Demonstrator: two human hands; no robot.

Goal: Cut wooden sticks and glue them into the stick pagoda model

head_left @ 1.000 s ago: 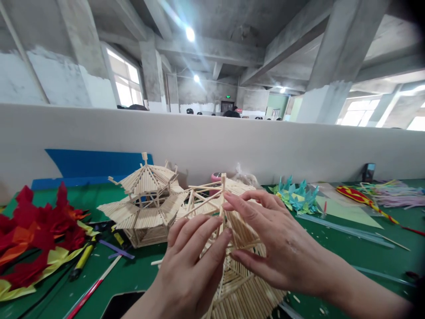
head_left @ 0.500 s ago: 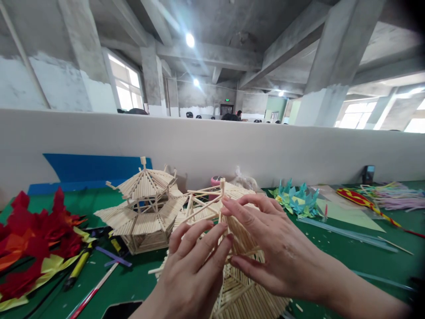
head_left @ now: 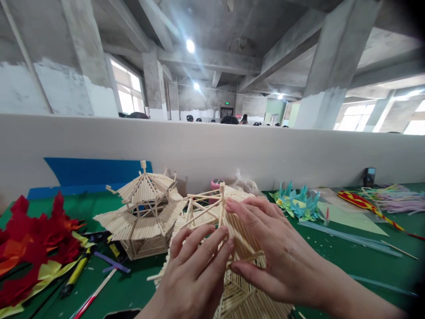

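Observation:
In front of me stands a pavilion model (head_left: pixel 262 302) built from thin wooden sticks, its upper roof partly open framework. My left hand (head_left: pixel 194 268) is closed against the near left of the upper roof, fingers bent and fingertips pressed at a roof rib. My right hand (head_left: pixel 274 248) holds the right roof panel, its fingers on top near the centre post (head_left: pixel 222 191) and its thumb lower down by the eave. What lies under the fingertips is partly hidden. A second stick pavilion (head_left: pixel 144 219), with a covered two-tier roof, stands to the left.
Red and orange paper flowers (head_left: pixel 36 235), a yellow glue pen (head_left: pixel 75 274) and purple strips (head_left: pixel 111 262) lie left on the green table. Blue paper flowers (head_left: pixel 297 201), clear glue sticks (head_left: pixel 348 239) and a red-yellow ornament (head_left: pixel 358 201) lie right. A white partition (head_left: pixel 299 155) stands behind.
The view has tilted up slightly, so everything sits a little lower. My right fingertips have shifted slightly right of the centre post. My left hand keeps nearly the same pose on the model.

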